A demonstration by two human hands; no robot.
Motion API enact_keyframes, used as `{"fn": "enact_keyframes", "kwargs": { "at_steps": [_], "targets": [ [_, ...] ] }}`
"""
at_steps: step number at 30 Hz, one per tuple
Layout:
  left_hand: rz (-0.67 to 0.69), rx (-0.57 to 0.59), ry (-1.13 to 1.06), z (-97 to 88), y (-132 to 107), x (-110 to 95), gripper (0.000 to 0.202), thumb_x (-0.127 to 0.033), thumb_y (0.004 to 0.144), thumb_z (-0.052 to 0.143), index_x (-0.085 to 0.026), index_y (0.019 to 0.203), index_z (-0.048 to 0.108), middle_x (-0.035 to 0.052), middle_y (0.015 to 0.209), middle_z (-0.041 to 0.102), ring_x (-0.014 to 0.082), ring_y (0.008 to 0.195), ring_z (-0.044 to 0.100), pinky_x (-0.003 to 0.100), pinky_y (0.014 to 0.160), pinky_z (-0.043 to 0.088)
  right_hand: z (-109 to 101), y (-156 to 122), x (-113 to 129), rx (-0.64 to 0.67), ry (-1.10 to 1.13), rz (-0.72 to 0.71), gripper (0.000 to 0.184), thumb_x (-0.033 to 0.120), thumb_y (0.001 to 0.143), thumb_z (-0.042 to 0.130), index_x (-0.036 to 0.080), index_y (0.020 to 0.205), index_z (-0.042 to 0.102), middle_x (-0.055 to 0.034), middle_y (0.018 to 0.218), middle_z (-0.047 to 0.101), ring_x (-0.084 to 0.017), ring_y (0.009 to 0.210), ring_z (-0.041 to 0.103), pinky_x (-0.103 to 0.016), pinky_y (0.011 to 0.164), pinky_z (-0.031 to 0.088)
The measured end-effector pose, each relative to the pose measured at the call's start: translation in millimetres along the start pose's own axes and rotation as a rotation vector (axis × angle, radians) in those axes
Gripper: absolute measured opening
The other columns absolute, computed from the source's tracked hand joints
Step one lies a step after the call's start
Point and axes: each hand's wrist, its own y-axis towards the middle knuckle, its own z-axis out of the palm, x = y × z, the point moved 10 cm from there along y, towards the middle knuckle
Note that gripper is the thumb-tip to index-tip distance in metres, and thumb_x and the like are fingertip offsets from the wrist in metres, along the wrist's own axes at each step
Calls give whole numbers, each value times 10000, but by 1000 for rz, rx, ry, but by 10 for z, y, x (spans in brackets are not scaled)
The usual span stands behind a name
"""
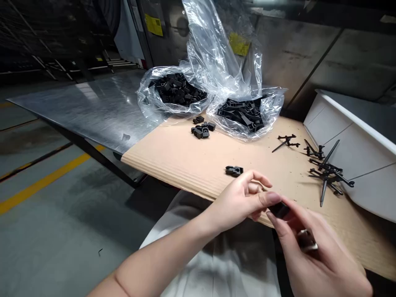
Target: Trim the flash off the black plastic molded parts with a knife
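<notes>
- Part: a black plastic clip (279, 210) sits between my hands, above the near edge of the cardboard. My fingers hide part of its shape.
- Left hand (238, 198): the thumb presses against the clip, and the other fingers are loosely curled, not spread.
- Right hand (321, 255): the thumb and fingers pinch the clip from the opposite side.
- Drop risk: only my fingertips support the clip. If the pressure slackens, it could fall past the cardboard edge to the floor.
- Slip risk: the contact area is small. Uneven force between the two hands could rotate the clip out of the pinch.
- Loose clip (234, 170): this lies just ahead of my left fingers. A careless forward movement of the left hand could knock it out of position.
- Runners: the spiked black plastic runners (328, 175) lie ahead and to the right of my right hand. Reaching across them could cause a jab or scatter them.
- Clip group (201, 130): these clips lie farther ahead of my left hand. A sweeping arm could push them together with the bags.
- Bags: two plastic bags (177, 88) of black parts sit beyond the group. Snagging the loose film could tip them and spill the contents.
- Support: the cardboard (185, 161) lies on a metal table (93, 111). Leaning on the overhanging edge could shift the sheet and everything on it.
</notes>
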Motion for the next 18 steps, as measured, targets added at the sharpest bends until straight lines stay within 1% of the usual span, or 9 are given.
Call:
{"fn": "enact_keyframes", "kwargs": {
  "at_steps": [2, 4, 6, 8, 10, 12, 15, 17, 18],
  "targets": [
    [-38, -16, -40, -8, 5, 34, 438, -435, 624, 732, -164, 846, 470, -45, 597, 529, 75, 499, 483, 198, 524, 372, -39, -36, 46, -63, -115, -34, 272, 130, 812, 552, 252, 1052, 596, -38, 847, 606, -133, 663, 588, -235, 612, 438],
    [-40, -31, -74, -13, -3, 37, 413, -366, 596, 769, -143, 843, 524, -14, 671, 581, 91, 579, 538, 214, 594, 408, -12, -70, 56, -36, -135, -75, 302, 96, 815, 523, 258, 1062, 584, -42, 901, 588, -118, 658, 573, -222, 591, 431],
    [-4, -37, -101, -10, -20, 5, 336, -257, 610, 770, -133, 867, 593, 3, 748, 604, 106, 678, 564, 218, 664, 420, 58, -95, -3, 67, -55, -78, 301, 115, 819, 508, 244, 1084, 565, -45, 919, 570, -110, 658, 574, -196, 547, 444],
    [39, -44, -102, -10, -40, -30, 264, -175, 656, 724, -142, 903, 639, 12, 801, 621, 122, 756, 575, 222, 711, 420, 133, -123, -84, 191, 8, -64, 328, 192, 833, 504, 216, 1160, 512, -61, 961, 566, -122, 716, 602, -171, 534, 479],
    [45, -58, -92, -17, -54, -25, 286, -143, 684, 687, -158, 965, 641, 16, 806, 641, 137, 776, 587, 236, 721, 424, 186, -155, -162, 296, -35, -56, 402, 268, 863, 461, 189, 1256, 429, -89, 1046, 562, -151, 843, 623, -177, 599, 521],
    [21, -86, -87, -43, -57, 8, 336, -119, 661, 699, -157, 987, 627, 17, 771, 656, 146, 753, 603, 245, 706, 437, 173, -173, -207, 331, -115, -69, 406, 288, 890, 410, 192, 1285, 411, -99, 1075, 555, -166, 924, 617, -194, 663, 531],
    [17, -92, -53, -58, -53, 12, 223, -127, 658, 703, -133, 874, 653, 27, 734, 669, 158, 714, 616, 255, 692, 460, 54, -163, -185, 262, -104, -100, 314, 202, 887, 415, 207, 1182, 521, -73, 958, 566, -140, 843, 628, -185, 664, 512],
    [96, -85, 67, -61, -57, -77, 107, -159, 723, 653, -134, 823, 684, 38, 771, 673, 165, 762, 612, 259, 737, 457, -64, -139, -136, 155, -71, -121, 277, 129, 860, 459, 199, 1111, 553, -51, 874, 583, -123, 780, 627, -174, 667, 489],
    [145, -83, 138, -61, -65, -130, 102, -167, 751, 628, -142, 824, 695, 40, 802, 672, 171, 807, 604, 258, 772, 448, -117, -126, -116, 101, -67, -125, 269, 97, 846, 477, 194, 1085, 555, -43, 840, 594, -119, 762, 627, -174, 672, 480]
  ]
}}
